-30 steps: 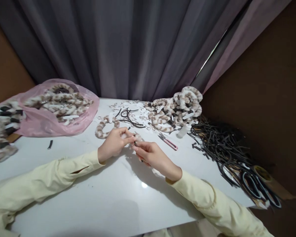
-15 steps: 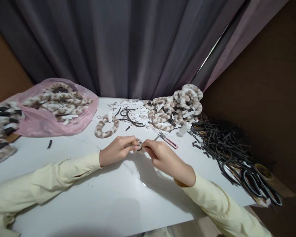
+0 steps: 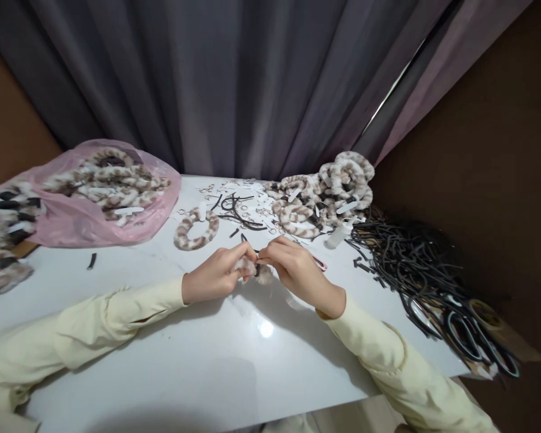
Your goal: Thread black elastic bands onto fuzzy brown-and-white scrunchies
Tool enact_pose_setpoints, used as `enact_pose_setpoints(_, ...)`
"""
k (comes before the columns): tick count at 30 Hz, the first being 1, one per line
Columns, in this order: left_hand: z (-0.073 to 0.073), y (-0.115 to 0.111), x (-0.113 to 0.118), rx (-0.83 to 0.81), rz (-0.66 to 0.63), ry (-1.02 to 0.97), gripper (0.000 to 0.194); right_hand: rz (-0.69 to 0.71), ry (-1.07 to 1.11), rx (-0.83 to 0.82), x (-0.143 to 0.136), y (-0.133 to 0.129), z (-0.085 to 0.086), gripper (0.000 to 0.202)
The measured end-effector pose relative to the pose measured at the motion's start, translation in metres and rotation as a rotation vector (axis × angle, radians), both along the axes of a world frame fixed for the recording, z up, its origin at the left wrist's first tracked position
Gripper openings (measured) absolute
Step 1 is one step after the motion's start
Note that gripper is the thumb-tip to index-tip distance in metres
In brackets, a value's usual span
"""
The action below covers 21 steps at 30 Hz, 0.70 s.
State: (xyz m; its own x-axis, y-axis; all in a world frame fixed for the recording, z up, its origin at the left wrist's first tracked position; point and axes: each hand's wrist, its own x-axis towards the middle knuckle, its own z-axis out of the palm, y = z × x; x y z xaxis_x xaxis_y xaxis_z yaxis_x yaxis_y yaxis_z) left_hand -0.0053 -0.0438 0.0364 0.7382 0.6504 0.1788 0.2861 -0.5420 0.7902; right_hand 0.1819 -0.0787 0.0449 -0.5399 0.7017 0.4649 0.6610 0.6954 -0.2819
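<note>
My left hand is closed around a small furry brown-and-white piece, part of which shows between my hands above the white table. A dark cord sticks up by my left fingertips. My right hand pinches at the same spot, its fingertips meeting those of the left; what exactly they grip is too small to make out. Behind my right hand the pink-handled snips are mostly hidden.
A furry ring lies beyond my left hand. At the left is a pink bag of furry rings. More rings, a white bottle and a heap of black cords are at the right. Small metal rings lie at the back.
My right hand has shifted slightly up and left, now covering most of the snips. More of the furry piece shows, and a dark cord now stands above my left fingertips.
</note>
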Motion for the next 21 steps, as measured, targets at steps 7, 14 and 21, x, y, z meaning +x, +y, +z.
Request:
enact_pose_setpoints(7, -0.017, 0.000, -0.001, 0.228, -0.063, -0.065, 0.047, 0.050, 0.231, -0.410, 0.002, 0.014, -0.003, 0.014)
enact_pose_setpoints(14, -0.022, -0.007, -0.003, 0.763, -0.179, -0.096, 0.054, 0.190, 0.357, -0.788, 0.010, 0.018, -0.005, 0.023)
enact_pose_setpoints(21, -0.025, -0.004, -0.003, 0.718, -0.124, -0.106, 0.027, 0.072, 0.338, -0.613, 0.003, 0.012, -0.007, 0.021)
